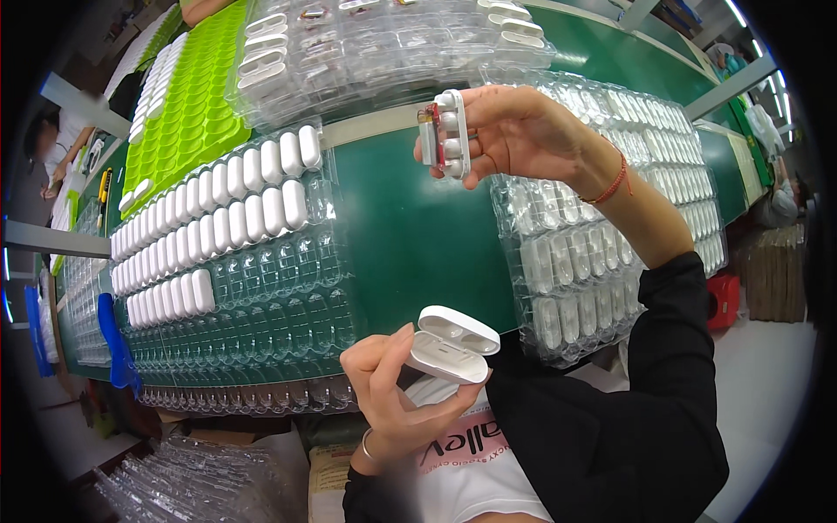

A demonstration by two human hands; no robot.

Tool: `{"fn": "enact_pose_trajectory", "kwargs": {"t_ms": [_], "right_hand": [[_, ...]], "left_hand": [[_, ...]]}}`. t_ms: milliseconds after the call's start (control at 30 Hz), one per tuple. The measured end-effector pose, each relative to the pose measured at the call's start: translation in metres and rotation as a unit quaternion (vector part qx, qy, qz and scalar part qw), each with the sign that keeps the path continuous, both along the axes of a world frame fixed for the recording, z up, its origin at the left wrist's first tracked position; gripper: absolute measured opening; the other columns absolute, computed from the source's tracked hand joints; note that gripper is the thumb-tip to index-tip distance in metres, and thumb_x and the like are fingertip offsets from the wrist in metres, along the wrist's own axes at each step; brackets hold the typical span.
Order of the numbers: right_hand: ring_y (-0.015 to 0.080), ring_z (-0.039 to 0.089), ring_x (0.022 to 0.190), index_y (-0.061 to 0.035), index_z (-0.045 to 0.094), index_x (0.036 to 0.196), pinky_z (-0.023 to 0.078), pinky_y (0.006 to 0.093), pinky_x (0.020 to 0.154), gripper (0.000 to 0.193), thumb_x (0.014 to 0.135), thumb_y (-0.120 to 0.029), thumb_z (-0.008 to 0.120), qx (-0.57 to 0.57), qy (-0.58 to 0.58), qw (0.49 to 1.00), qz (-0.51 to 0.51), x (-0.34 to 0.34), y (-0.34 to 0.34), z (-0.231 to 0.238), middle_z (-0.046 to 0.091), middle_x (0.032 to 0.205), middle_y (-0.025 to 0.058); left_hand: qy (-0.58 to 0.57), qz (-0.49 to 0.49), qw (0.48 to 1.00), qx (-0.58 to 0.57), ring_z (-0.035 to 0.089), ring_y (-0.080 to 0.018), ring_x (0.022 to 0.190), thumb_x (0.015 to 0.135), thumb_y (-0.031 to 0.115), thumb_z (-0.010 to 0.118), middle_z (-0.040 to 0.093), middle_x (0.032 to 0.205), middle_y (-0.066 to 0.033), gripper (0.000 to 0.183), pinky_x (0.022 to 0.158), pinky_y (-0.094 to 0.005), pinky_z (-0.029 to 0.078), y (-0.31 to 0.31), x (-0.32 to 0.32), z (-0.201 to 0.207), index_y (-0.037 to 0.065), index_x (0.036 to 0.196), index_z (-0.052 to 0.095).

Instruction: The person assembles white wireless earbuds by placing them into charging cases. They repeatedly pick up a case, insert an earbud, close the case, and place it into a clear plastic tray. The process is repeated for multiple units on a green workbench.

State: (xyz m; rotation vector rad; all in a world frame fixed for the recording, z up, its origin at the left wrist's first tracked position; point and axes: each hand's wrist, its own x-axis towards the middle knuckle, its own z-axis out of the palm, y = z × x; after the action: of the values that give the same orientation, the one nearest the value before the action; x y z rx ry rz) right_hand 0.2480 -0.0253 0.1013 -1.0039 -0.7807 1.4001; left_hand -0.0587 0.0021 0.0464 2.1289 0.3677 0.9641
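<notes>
My left hand (392, 383) is closed round a white earbud charging case (449, 344), holding it near my chest. The case's lid is tilted up, and its hollow inside shows. Farther off, above the green tabletop, my right hand (523, 131) grips the inner part of an earbud case (451, 135) between thumb and fingers. This part has a white frame with rounded wells, a silvery battery-like block and red strips along one side. It is held upright, apart from the case.
On the left, a clear blister tray (270, 270) holds rows of closed white cases. Behind it lies a lime-green tray (196, 96). Another clear tray (558, 261) of white parts lies to the right. Stacked clear trays (340, 52) stand at the back of the green table (410, 253).
</notes>
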Motion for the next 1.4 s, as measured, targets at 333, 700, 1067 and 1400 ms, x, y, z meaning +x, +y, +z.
{"fn": "enact_pose_trajectory", "kwargs": {"t_ms": [333,700,1067,1400], "right_hand": [[0.0257,0.071,0.086,0.0025,0.066,0.102,0.06,0.0356,0.07,0.032,0.087,-0.025,0.06,-0.151,-0.167,0.974,-0.003,0.003,-0.046,0.005,0.069,0.094,0.015],[0.011,0.063,0.073,-0.0012,0.065,0.093,0.052,0.0262,0.056,0.018,0.091,-0.019,0.063,-0.239,-0.478,0.828,-0.17,0.022,-0.11,-0.006,0.068,0.077,0.0046],[0.0217,0.062,0.084,-0.0064,0.066,0.084,0.05,0.0341,0.068,0.011,0.083,-0.016,0.072,-0.044,-0.79,0.579,-0.198,-0.031,-0.133,-0.02,0.063,0.083,0.0051],[0.0056,0.062,0.075,0.0004,0.071,0.102,0.05,0.0208,0.067,0.019,0.087,-0.012,0.073,-0.072,-0.379,0.889,-0.245,-0.048,-0.123,0.0,0.071,0.088,0.0036]], "left_hand": [[0.006,-0.018,1.0,-0.009,0.052,-0.0264,0.104,0.049,0.007,0.09,0.049,0.115,-0.0132,0.088,0.088,-0.0395,0.046,-0.01,-0.003,-0.001,0.001,0.127,0.049],[-0.005,-0.071,0.997,-0.014,0.052,-0.027,0.107,0.046,0.004,0.088,0.048,0.117,-0.013,0.094,0.093,-0.0417,0.044,-0.015,0.012,-0.003,0.001,0.131,0.047],[-0.008,-0.052,0.998,-0.02,0.049,-0.0256,0.11,0.048,0.003,0.09,0.045,0.117,-0.0115,0.097,0.096,-0.0407,0.042,-0.014,0.005,-0.009,0.001,0.134,0.045],[-0.037,0.017,0.999,0.033,0.054,-0.0273,0.106,0.057,0.006,0.091,0.051,0.116,-0.0139,0.086,0.091,-0.0383,0.045,-0.004,0.037,-0.014,-0.002,0.131,0.049]]}}
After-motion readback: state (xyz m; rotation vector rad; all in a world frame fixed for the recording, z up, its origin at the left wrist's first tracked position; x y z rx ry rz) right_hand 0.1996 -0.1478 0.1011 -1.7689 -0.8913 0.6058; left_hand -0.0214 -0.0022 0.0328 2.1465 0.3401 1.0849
